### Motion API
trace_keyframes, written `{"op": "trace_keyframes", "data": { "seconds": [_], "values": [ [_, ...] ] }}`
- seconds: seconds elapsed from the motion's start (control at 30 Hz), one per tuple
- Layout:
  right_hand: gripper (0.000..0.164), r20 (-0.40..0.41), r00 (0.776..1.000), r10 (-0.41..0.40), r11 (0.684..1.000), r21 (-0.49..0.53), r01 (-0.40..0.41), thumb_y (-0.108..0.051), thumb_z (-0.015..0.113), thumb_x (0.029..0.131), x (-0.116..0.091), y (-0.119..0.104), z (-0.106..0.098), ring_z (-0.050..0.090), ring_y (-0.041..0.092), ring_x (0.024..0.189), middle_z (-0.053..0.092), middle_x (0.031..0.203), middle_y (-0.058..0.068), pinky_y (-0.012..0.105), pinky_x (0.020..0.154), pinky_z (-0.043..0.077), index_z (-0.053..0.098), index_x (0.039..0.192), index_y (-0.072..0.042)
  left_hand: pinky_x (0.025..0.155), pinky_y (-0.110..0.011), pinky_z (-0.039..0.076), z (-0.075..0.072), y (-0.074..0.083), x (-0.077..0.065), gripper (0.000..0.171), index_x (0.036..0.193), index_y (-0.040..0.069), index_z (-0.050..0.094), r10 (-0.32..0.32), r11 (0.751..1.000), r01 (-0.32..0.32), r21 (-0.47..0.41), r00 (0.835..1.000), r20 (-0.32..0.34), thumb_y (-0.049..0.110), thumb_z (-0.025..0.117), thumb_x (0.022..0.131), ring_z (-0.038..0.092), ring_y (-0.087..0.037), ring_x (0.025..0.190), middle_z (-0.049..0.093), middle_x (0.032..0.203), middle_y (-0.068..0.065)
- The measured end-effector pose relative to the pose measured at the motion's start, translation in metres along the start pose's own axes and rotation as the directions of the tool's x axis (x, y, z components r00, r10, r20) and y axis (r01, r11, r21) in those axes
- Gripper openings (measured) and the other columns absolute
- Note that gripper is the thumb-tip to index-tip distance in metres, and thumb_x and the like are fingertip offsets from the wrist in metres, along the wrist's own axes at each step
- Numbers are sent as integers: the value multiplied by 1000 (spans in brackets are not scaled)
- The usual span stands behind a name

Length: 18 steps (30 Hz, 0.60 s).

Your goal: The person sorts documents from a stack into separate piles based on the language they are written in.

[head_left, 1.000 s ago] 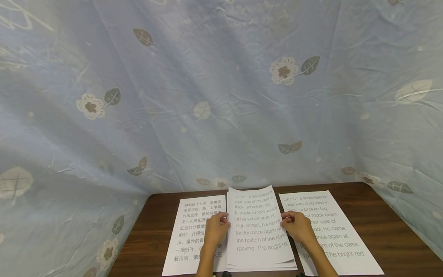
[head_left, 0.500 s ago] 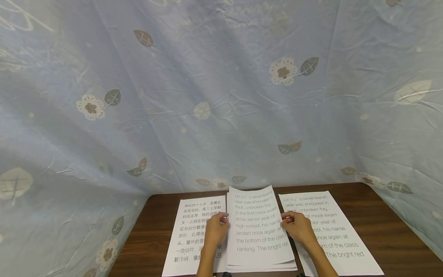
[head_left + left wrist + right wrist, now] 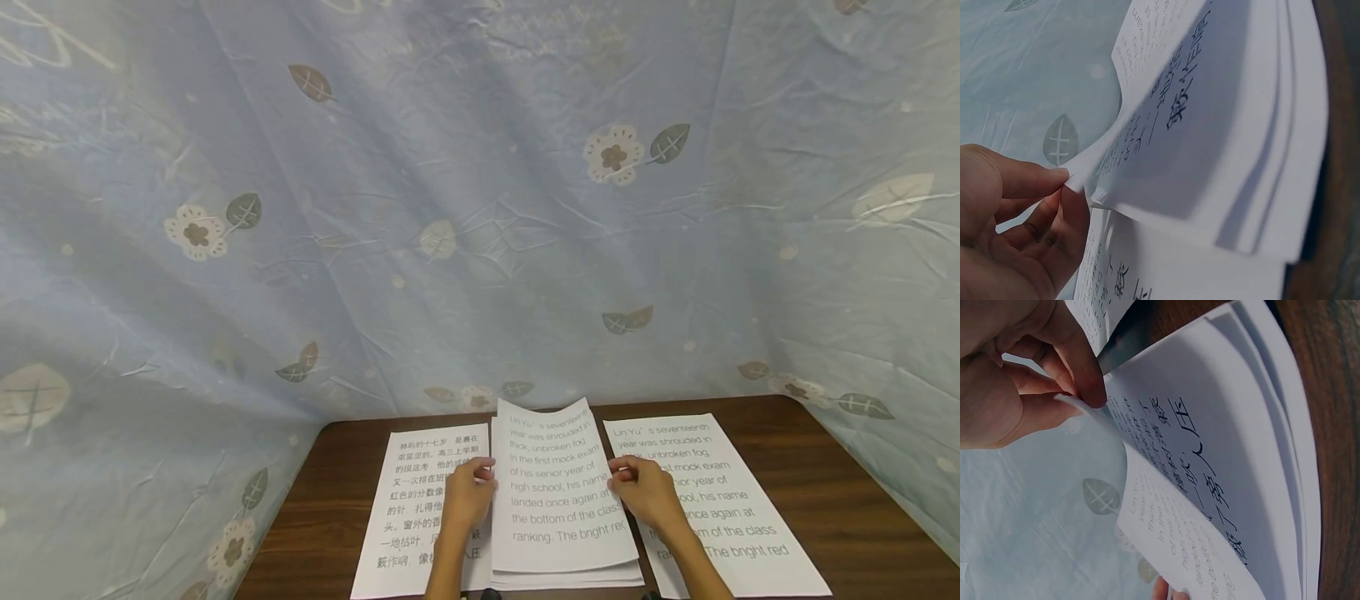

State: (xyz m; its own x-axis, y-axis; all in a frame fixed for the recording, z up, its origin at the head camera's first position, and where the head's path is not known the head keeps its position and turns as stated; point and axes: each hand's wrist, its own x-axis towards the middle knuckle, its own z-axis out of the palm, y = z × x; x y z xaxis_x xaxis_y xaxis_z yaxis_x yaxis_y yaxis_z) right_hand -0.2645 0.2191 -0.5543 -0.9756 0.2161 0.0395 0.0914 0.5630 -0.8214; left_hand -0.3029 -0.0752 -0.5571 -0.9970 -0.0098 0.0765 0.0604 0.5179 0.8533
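A sheet of paper with English print (image 3: pixel 558 500) is raised over the middle stack, its far edge curving upward. My left hand (image 3: pixel 468 496) pinches its left edge between thumb and fingers. On the opposite edge, my right hand (image 3: pixel 645 492) pinches it the same way. In the left wrist view, the thumb and fingers (image 3: pixel 1075 209) grip the bent paper margin. Beneath the lifted sheet, the right wrist view shows a stack of paper (image 3: pixel 1235 419) topped by a page of Chinese characters, its lower sheets slightly fanned.
To the left lies a Chinese-printed page (image 3: pixel 382 533), partly under my left forearm. On the right is an English-printed page (image 3: pixel 750 517), partly covered by my right arm. All rest on a dark wooden table (image 3: pixel 862 525). A blue patterned cloth (image 3: pixel 480 208) hangs behind it.
The English-printed sheet has risen slightly, and more of the stack shows below its near edge. Both hands keep their pinch and have shifted up very little.
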Motion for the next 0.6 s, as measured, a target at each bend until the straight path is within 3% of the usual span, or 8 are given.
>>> {"op": "trace_keyframes", "data": {
  "seconds": [0.33, 0.6],
  "values": [
    [31, -1, 1000, -5, 1000, -13, 5, -10, 75, 93, -1, -1, -2, 66, 15, 80, 75, 96, 5, 24, 62, 50, 76, 123, -1, 61, -24, 58, -2, -1, 1, 36, 132, 2, 73, -10, 999, 10, -51, 1000, 4, 4, 71, 95, 69, -13, 76, 73, 101, -7],
    [32, 5, 1000, -19, 1000, 25, 19, -8, 74, 93, 0, 1, -3, 68, 15, 80, 75, 98, 8, 24, 61, 55, 75, 124, 0, 61, -25, 59, 1, 0, -1, 37, 130, 2, 73, -2, 997, 3, -75, 1000, 18, 2, 72, 94, 69, -14, 75, 73, 100, -8]
  ]
}}
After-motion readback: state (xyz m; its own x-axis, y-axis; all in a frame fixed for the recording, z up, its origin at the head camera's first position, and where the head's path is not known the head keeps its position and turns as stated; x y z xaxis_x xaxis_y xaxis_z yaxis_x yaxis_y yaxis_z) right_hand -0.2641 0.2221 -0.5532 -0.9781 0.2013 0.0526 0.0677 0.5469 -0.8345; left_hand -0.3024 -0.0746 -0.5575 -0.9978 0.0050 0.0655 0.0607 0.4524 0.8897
